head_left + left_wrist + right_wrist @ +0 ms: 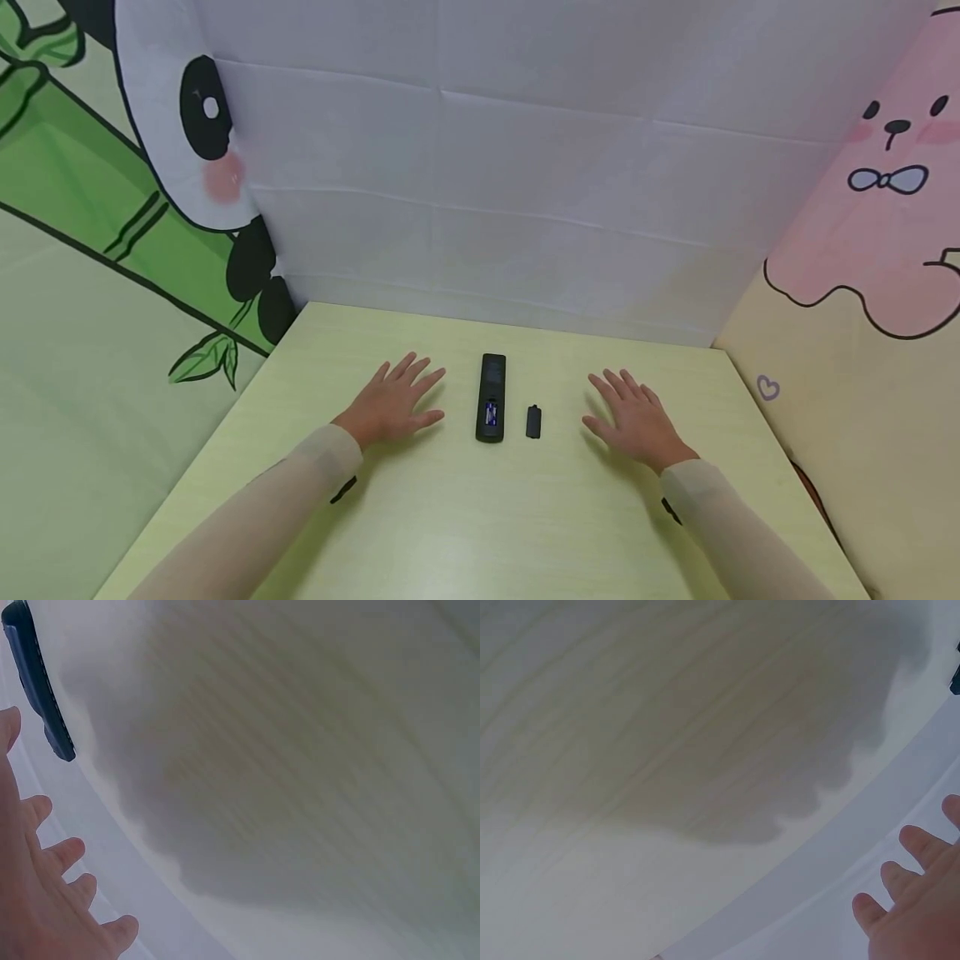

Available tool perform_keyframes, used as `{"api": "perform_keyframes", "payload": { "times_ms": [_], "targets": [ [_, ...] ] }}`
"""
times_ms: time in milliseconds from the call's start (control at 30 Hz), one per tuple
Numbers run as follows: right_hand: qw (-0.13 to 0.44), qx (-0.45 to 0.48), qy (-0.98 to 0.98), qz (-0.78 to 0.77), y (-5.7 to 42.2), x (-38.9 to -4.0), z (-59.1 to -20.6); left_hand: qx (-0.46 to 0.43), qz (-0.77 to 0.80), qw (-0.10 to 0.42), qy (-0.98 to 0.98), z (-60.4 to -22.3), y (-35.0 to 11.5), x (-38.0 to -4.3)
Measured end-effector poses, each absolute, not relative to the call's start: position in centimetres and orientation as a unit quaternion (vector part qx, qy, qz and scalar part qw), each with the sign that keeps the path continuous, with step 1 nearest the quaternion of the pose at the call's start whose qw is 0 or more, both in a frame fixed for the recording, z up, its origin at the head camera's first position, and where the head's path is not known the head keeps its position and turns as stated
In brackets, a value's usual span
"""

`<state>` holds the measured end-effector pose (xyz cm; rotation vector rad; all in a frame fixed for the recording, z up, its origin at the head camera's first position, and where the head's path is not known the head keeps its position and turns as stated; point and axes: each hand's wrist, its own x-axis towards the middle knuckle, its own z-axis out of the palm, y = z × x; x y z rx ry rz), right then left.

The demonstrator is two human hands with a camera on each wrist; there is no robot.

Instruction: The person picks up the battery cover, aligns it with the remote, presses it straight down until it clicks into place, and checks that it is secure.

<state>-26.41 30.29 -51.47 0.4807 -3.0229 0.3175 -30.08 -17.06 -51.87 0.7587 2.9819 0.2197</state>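
A black remote control [491,375] lies in the middle of the table, its battery compartment uncovered and batteries [491,412] showing inside. Just right of it is the small black battery cover [533,422]. My left hand [392,403] is left of the remote, fingers spread, holding nothing. On the other side my right hand [633,420] is spread too, to the right of the cover and apart from it. In the left wrist view the remote [36,679] appears at the upper left, beyond the thumb. The right wrist view catches fingers [922,846] over the table's shadowed surface.
The pale wooden table [435,533] meets a white cloth backdrop [525,183] at its far edge. A panda-and-bamboo print [150,192] covers the left side, and a pink bear print [892,225] the right. A dark cable [821,500] runs along the right edge.
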Motion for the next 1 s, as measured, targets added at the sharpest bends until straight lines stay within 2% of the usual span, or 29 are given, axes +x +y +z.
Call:
{"api": "perform_keyframes", "payload": {
  "times_ms": [1000],
  "targets": [
    [0.013,0.176,-0.98,0.096,29.0,-26.5,-51.9,0.268,0.073,0.042,0.96,-51.6,-15.6,-29.6]
  ]
}}
